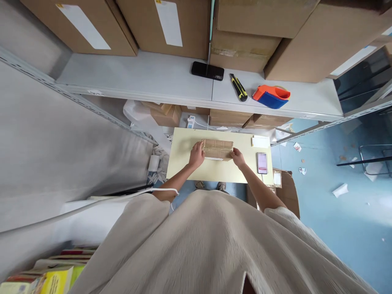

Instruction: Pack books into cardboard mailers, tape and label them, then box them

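my left hand (pixel 196 155) and right hand (pixel 237 157) grip the two ends of a small flat cardboard box (pixel 217 148), dull brown with glossy tape, lying on a smooth pale yellow table (pixel 190 171). a slim phone (pixel 262 162) lies to its right. on the grey shelf (pixel 147 79) above sit a knife (pixel 238 87) and an orange-and-blue tape dispenser (pixel 271 96).

Phone (pixel 262 162) right of box (pixel 217 149); elsewhere bare tabletop (pixel 190 167)
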The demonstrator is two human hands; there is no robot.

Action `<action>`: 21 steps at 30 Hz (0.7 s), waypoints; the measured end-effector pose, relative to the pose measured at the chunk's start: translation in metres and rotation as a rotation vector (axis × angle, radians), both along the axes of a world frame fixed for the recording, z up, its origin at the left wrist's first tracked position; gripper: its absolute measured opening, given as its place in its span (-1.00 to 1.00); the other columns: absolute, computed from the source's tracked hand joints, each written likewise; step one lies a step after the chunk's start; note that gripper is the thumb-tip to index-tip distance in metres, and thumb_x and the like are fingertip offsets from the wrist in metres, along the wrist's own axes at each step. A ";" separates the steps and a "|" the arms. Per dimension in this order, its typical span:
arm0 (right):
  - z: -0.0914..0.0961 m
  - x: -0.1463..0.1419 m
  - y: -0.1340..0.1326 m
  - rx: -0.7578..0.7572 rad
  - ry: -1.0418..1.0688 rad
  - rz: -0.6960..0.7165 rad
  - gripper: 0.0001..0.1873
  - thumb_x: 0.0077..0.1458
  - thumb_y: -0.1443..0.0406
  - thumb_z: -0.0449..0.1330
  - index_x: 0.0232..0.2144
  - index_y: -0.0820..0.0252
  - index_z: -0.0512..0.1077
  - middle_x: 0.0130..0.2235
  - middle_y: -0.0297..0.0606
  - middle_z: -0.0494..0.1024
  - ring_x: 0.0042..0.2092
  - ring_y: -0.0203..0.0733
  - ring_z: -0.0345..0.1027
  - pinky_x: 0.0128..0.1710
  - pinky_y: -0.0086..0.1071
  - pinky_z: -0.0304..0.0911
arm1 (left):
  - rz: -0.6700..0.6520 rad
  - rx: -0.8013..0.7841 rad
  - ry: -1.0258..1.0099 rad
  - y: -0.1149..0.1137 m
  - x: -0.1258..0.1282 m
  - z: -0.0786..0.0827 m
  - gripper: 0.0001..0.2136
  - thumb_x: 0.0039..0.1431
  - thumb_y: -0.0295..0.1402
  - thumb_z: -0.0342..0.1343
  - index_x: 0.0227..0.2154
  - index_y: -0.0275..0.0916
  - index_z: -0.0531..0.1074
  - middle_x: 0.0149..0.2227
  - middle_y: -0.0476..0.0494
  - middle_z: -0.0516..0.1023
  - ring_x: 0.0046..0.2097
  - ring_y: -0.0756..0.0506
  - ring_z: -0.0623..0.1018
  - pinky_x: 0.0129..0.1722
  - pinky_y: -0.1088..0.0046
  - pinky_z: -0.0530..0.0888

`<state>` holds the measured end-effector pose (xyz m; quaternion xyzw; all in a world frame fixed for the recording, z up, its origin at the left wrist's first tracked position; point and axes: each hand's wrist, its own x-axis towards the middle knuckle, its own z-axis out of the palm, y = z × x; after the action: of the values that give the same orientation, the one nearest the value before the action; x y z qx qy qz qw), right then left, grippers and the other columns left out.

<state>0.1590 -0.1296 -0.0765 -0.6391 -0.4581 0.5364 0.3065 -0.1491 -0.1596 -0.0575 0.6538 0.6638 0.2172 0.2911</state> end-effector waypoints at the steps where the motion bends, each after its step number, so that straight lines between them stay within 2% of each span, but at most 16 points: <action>1: -0.001 -0.001 -0.003 -0.005 0.009 0.020 -0.38 0.08 -0.21 0.37 0.01 0.02 0.56 0.07 -0.09 0.71 0.16 0.21 0.54 0.29 0.11 0.44 | -0.082 0.048 0.037 -0.003 0.000 0.000 -0.34 0.45 -0.48 -0.03 0.58 -0.32 0.21 0.61 -0.53 0.24 0.63 -0.38 0.25 0.56 -0.12 0.30; 4: -0.003 -0.003 -0.009 -0.023 0.066 0.031 -0.33 0.07 -0.25 0.35 0.05 0.01 0.58 0.04 -0.14 0.73 0.20 0.23 0.51 0.37 0.12 0.36 | -0.303 0.094 0.126 -0.007 0.001 -0.002 -0.26 0.39 -0.59 -0.13 0.63 -0.32 0.16 0.68 -0.45 0.11 0.72 -0.31 0.02 0.66 -0.16 0.06; 6: -0.004 -0.004 -0.012 -0.028 0.145 0.024 -0.28 0.06 -0.26 0.37 0.10 0.00 0.58 0.07 -0.15 0.74 0.24 0.22 0.50 0.41 0.10 0.32 | -0.378 0.085 0.162 -0.008 0.001 -0.005 -0.22 0.35 -0.61 -0.14 0.64 -0.33 0.14 0.69 -0.45 0.09 0.73 -0.29 -0.05 0.67 -0.18 0.02; 9: -0.007 -0.005 -0.013 -0.038 0.244 0.031 -0.25 0.04 -0.28 0.39 0.10 0.00 0.59 0.05 -0.16 0.75 0.23 0.19 0.52 0.43 0.07 0.30 | -0.404 0.082 0.195 -0.008 0.000 -0.009 -0.18 0.33 -0.60 -0.10 0.66 -0.33 0.09 0.69 -0.45 0.06 0.73 -0.29 -0.10 0.67 -0.20 0.01; 14: -0.008 -0.005 -0.010 -0.081 0.231 -0.008 -0.34 -0.01 -0.32 0.42 -0.10 -0.01 0.63 -0.07 -0.21 0.77 0.15 0.17 0.56 0.42 0.07 0.32 | -0.434 0.054 0.210 -0.005 -0.003 -0.006 -0.13 0.31 -0.58 -0.05 0.69 -0.29 0.01 0.70 -0.43 0.03 0.73 -0.29 -0.12 0.67 -0.23 -0.04; 21: 0.003 -0.014 -0.010 -0.152 0.206 -0.072 -0.42 0.15 -0.25 0.34 -0.12 0.06 0.63 -0.08 -0.21 0.78 0.15 0.06 0.60 0.39 -0.02 0.37 | -0.421 0.022 0.160 -0.005 -0.004 0.005 -0.17 0.29 -0.61 -0.08 0.65 -0.31 0.14 0.70 -0.46 0.03 0.73 -0.31 -0.08 0.66 -0.28 -0.04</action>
<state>0.1450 -0.1396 -0.0735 -0.6181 -0.3590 0.6209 0.3218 -0.1527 -0.1646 -0.0521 0.7962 0.5313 0.1062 0.2692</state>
